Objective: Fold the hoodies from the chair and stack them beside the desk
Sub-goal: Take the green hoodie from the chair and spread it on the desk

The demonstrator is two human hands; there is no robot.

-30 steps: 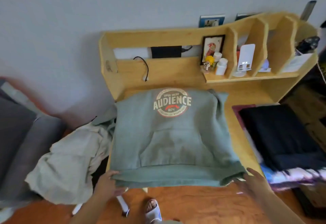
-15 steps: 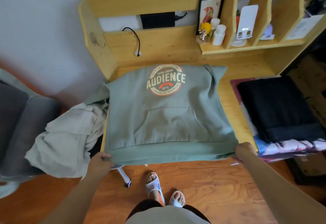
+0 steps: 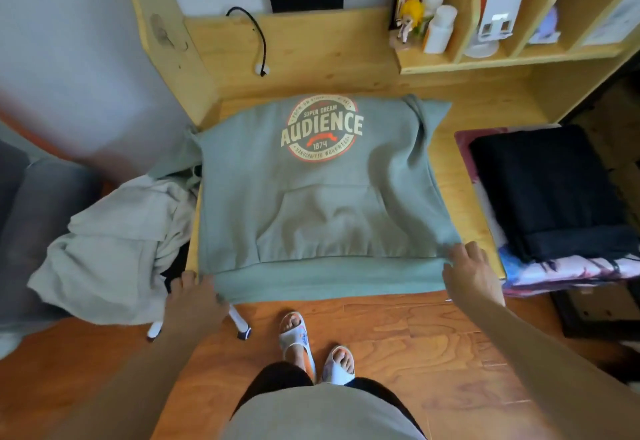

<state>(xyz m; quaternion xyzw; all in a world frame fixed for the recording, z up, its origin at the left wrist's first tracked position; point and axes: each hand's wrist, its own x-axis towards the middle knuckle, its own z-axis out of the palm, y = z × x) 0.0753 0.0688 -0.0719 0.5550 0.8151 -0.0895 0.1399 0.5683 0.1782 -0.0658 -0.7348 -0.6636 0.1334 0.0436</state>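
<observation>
A sage-green hoodie [image 3: 322, 197] with a round "AUDIENCE" print lies face up on the wooden desk [image 3: 460, 176], its hem hanging over the front edge. My left hand [image 3: 194, 304] grips the hem's left corner. My right hand [image 3: 467, 273] grips the hem's right corner. A pale beige hoodie [image 3: 114, 242] lies crumpled on the chair at the left, touching the green one's sleeve. At the right, a stack of folded clothes with a black garment [image 3: 550, 190] on top sits at the desk's end.
Desk shelves [image 3: 485, 55] at the back hold bottles, a figurine, a picture frame and a white stand. A black cable [image 3: 258, 41] hangs on the back panel. A grey sofa [image 3: 38, 218] sits far left. Chair casters [image 3: 242, 330] and my sandalled feet [image 3: 317, 346] are on the wooden floor.
The view has tilted down and closer to the desk. Both hands stay on the hem corners; the right hand has shifted up onto the desk edge.
</observation>
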